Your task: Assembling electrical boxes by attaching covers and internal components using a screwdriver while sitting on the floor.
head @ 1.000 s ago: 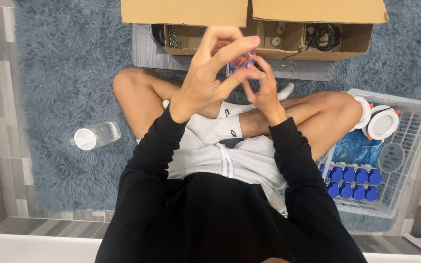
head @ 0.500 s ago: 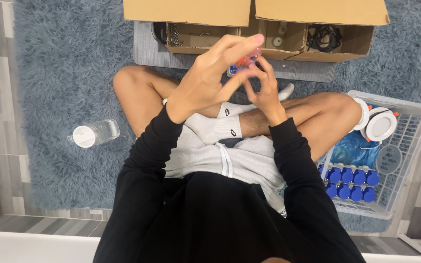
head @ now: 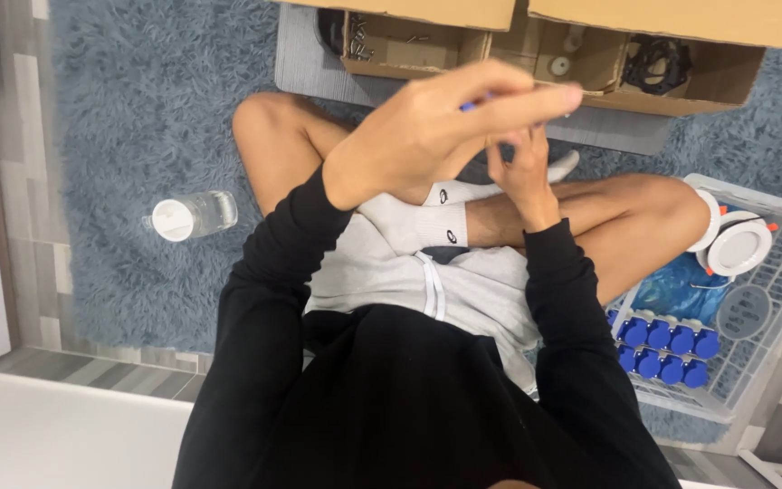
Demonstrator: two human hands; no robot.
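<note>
head view: left hand (head: 427, 136) raised, fingers pressed together in a pinch grip on a small blue part (head: 469, 106), mostly hidden. right hand (head: 522, 167) just behind and below it, fingertips up at the same part; can't tell its grip. beyond the hands: open cardboard box (head: 681, 81) with screws and a black cable. right of them, white basket (head: 771, 299) of blue caps. left, clear bottle (head: 194, 215) on the rug.
</note>
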